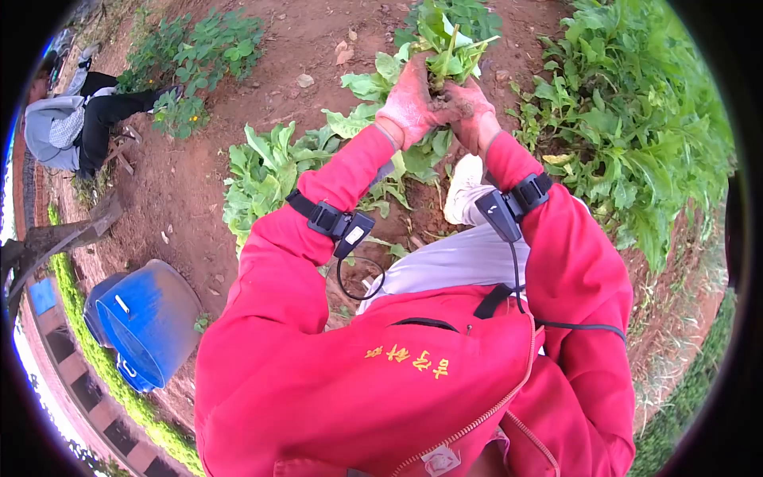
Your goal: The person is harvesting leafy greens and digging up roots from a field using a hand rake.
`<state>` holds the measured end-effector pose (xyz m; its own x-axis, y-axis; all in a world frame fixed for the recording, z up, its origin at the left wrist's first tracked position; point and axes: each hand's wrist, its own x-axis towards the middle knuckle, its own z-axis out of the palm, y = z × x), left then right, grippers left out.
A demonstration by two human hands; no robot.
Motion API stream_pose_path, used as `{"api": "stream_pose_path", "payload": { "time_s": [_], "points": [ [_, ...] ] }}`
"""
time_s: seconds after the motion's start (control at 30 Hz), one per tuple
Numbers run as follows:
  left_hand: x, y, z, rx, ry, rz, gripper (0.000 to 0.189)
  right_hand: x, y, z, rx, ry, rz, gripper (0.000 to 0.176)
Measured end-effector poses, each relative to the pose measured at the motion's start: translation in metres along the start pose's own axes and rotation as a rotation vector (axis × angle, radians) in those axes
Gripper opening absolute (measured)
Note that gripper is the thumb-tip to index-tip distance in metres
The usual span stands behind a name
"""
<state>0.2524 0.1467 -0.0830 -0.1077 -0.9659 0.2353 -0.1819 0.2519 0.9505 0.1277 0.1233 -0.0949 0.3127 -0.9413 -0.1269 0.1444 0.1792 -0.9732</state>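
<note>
Both hands, in soiled pink-and-white gloves, meet at the top centre around the base of a leafy green plant [449, 56]. My left hand [411, 102] grips the plant's stem base from the left side. Against its right side, my right hand [472, 111] is closed on the same soil-covered base, its fingers touching those of my left hand. Dark soil clings where the fingers meet. The leaves stick up beyond the fingertips. More leafy plants [270, 171] lie or grow below and left of my hands.
Dense green plants [628, 119] fill the right side. A blue barrel [151, 318] lies at the lower left, near a tree trunk [48, 242]. Another person [79, 119] sits at the upper left by a leafy bush [195, 60]. My white shoe [463, 187] is on the brown soil.
</note>
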Motion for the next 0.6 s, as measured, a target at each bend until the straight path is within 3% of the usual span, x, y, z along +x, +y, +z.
{"api": "stream_pose_path", "payload": {
  "time_s": [0.1,0.17,0.2,0.23,0.27,0.33,0.37,0.43,0.47,0.5,0.6],
  "points": [
    [-0.015,0.002,-0.011,0.228,-0.004,0.127,0.095,0.000,0.009,-0.020,-0.737,-0.358,-0.248,0.036],
    [-0.025,0.005,-0.019,0.403,-0.023,0.180,0.095,-0.010,-0.012,-0.003,-0.649,-0.412,-0.035,0.036],
    [-0.030,0.005,-0.026,0.505,-0.026,0.193,0.095,-0.018,-0.024,0.013,-0.333,-0.337,0.204,0.037],
    [-0.037,0.007,-0.035,0.610,-0.033,0.205,0.094,-0.022,-0.025,0.013,-0.693,-0.516,-0.128,0.038],
    [-0.046,0.009,-0.041,0.585,-0.014,0.157,0.091,-0.027,-0.028,0.016,-1.017,-0.567,-0.527,0.039],
    [-0.058,0.015,-0.056,0.535,0.002,0.046,0.085,-0.032,-0.038,0.035,-0.840,-0.636,-0.249,0.041],
    [-0.064,0.018,-0.064,0.511,0.007,0.002,0.083,-0.033,-0.033,0.039,-0.972,-0.666,-0.422,0.040],
    [-0.077,0.034,-0.080,0.576,0.066,-0.087,0.077,-0.032,-0.020,0.056,-0.860,-0.611,-0.524,0.046],
    [-0.081,0.037,-0.087,0.572,0.114,-0.108,0.074,-0.034,-0.025,0.075,-0.574,-0.657,-0.342,0.047],
    [-0.086,0.046,-0.093,0.530,0.143,-0.167,0.072,-0.036,-0.037,0.085,-0.295,-0.651,0.216,0.040],
    [-0.101,0.053,-0.115,0.532,0.183,-0.223,0.071,-0.048,-0.044,0.120,-0.115,-0.646,0.197,0.032]
  ]
}}
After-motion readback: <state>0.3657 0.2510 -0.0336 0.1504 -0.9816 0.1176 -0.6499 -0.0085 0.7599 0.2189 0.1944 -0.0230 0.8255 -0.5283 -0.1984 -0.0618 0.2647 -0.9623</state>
